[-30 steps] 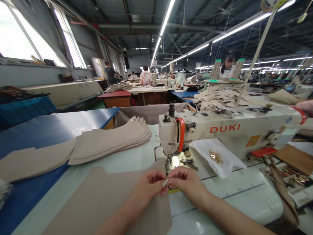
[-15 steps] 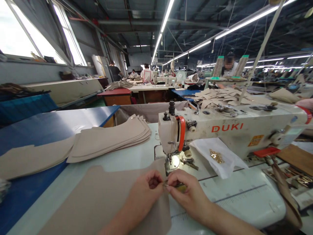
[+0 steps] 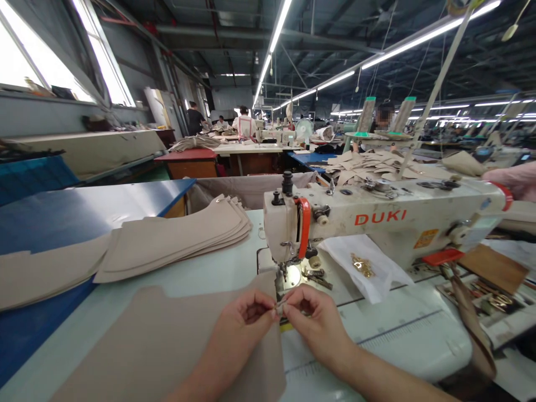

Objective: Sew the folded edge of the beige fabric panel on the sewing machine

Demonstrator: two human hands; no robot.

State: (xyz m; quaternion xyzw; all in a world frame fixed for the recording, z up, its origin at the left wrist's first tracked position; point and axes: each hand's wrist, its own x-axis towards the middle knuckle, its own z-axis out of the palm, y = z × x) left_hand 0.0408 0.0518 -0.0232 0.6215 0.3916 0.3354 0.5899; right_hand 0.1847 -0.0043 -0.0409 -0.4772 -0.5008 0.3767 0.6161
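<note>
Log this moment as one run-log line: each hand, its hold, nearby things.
left hand: pinches small part | right hand: pinches same small part | below: beige fabric panel | behind: DUKI sewing machine

Left forearm [image 3: 200,381] lay from 6 o'clock toward 1 o'clock; right forearm [image 3: 387,381] lay from 5 o'clock toward 10 o'clock. Left hand [image 3: 247,314] and right hand [image 3: 315,322] met at centre, fingers curled, each thumb and forefinger pinched closed, the fingertips [image 3: 272,310] of both hands touching.

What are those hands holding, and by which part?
A tiny silvery piece, pinched from either side by the left hand and right hand; too small to identify.
</note>
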